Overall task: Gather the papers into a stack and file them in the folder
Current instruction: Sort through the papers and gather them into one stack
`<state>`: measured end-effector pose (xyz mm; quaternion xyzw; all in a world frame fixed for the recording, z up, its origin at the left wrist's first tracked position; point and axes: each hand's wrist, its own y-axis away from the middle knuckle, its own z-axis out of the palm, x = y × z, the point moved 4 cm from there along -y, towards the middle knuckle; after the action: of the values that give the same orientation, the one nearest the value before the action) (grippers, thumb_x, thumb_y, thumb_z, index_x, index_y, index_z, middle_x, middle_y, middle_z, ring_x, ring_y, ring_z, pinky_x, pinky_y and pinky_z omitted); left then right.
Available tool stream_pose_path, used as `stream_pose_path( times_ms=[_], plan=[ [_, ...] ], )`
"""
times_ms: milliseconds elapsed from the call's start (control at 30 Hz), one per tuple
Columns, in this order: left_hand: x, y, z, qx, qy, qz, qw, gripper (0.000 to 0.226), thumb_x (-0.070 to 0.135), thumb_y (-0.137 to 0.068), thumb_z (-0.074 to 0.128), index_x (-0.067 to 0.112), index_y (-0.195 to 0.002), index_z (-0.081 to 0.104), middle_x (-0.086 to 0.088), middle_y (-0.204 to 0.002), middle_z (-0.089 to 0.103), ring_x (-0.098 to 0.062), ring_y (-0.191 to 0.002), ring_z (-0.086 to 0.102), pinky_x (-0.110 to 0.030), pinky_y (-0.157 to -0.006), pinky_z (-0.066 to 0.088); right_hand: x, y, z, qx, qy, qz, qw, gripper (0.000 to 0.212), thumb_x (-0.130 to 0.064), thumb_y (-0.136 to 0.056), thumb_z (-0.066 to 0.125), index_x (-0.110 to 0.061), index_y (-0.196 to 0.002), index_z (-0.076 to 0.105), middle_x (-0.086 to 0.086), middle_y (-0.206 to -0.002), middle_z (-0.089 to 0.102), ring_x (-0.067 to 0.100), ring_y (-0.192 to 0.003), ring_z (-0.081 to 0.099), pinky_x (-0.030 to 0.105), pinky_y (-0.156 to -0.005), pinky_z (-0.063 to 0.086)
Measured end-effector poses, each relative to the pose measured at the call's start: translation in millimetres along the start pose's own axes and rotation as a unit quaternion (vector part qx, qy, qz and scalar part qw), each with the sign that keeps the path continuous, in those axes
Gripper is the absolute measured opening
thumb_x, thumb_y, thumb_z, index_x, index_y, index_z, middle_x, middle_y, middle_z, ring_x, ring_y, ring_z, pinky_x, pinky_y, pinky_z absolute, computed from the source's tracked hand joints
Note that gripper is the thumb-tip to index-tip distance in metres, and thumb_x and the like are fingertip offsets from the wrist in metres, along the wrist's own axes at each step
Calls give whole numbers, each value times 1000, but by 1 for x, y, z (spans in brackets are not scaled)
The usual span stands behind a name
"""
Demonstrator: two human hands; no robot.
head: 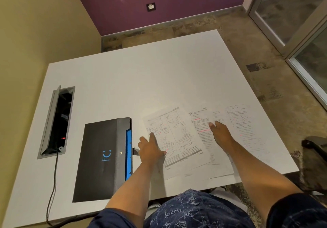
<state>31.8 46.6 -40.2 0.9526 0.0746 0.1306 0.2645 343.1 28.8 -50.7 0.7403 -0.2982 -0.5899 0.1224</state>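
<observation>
Papers (178,139) fanned on white table (123,86), left hand (150,150) and right hand (222,135) flat, spread on them, folder (102,158) just left.

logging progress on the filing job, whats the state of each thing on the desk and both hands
folder: shut, flat on the table
papers: spread in an overlapping row, not stacked
cable box: lid open, red light on
left hand: open, flat on leftmost sheet
right hand: open, flat on middle sheet
</observation>
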Motion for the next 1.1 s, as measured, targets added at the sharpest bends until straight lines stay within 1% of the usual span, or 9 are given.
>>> stream_pose_path(
  times_ms=[100, 167, 267, 433, 600, 800, 900, 967, 1100],
  plan=[
    [5, -1, -1, -13, -12, 26, 1000, 99, 41, -75, 85, 33, -155, 27, -10, -138, 32, -32, -127, 37, -46, -99, 48, -2, -1, 12, -11, 7, 24, 1000, 51, -31, -111, 43, -10, -157, 38, 9, -151, 51, 28, -141, 48, 29, -104, 35],
    [8, -1, -1, -17, 9, 40, 999, 98, 37, -74, 85, 34, -155, 30, -8, -144, 30, -30, -130, 35, -44, -99, 45, 1, -1, 21, -29, 8, 23, 999, 52, -30, -111, 43, -11, -159, 33, 9, -155, 48, 25, -139, 47, 28, -106, 33],
    [10, -1, 1, -10, 61, 33, 998, 110, 45, -70, 87, 25, -158, 24, -7, -160, 21, -34, -142, 26, -50, -107, 40, 1, 2, 22, 32, 67, -18, 997, 50, -23, -107, 53, -14, -154, 41, 10, -147, 58, 28, -132, 56, 37, -111, 43],
    [8, -2, 6, -14, 56, -10, 998, 140, 56, -64, 89, 9, -163, 1, -7, -171, 3, -34, -154, 14, -55, -118, 33, -2, 9, 15, 151, 134, -69, 977, 46, -14, -103, 60, -16, -149, 55, 11, -135, 66, 31, -122, 64, 43, -102, 55],
    [1, -2, 7, -22, 6, 27, 999, 133, 46, -66, 90, 16, -162, 2, -1, -172, 0, -32, -152, 16, -52, -115, 35, 1, 12, 11, 167, 140, -75, 973, 29, -20, -100, 66, -10, -126, 73, 11, -124, 73, 31, -111, 69, 42, -95, 58],
    [1, -2, 7, -47, 52, 49, 996, 122, 37, -68, 88, 27, -161, 10, 11, -171, 5, -34, -151, 11, -55, -115, 34, 10, 7, 16, 133, 86, -16, 987, 25, -22, -104, 57, -5, -111, 75, 14, -107, 77, 34, -99, 71, 38, -83, 58],
    [3, -3, 6, -40, 118, 43, 991, 104, 37, -71, 87, 27, -155, 27, 9, -165, 26, -34, -148, 16, -50, -114, 34, 10, 3, 23, 120, 65, 13, 990, 27, -16, -105, 53, -3, -120, 71, 18, -118, 74, 38, -108, 68, 45, -95, 56],
    [4, -4, 3, -11, 146, 42, 988, 85, 36, -70, 87, 23, -141, 43, 4, -146, 45, -30, -140, 31, -37, -103, 35, 8, 2, 28, 107, 53, 29, 992, 30, -13, -106, 52, -4, -129, 68, 17, -127, 71, 37, -114, 66, 44, -99, 55],
    [5, -2, -1, 14, 183, 20, 983, 84, 36, -70, 89, 17, -139, 46, -3, -132, 39, -28, -128, 41, -36, -101, 39, 2, 7, 36, 90, -20, 36, 995, 42, -7, -106, 49, -12, -147, 53, 10, -142, 62, 28, -119, 63, 39, -102, 53]
  ],
)
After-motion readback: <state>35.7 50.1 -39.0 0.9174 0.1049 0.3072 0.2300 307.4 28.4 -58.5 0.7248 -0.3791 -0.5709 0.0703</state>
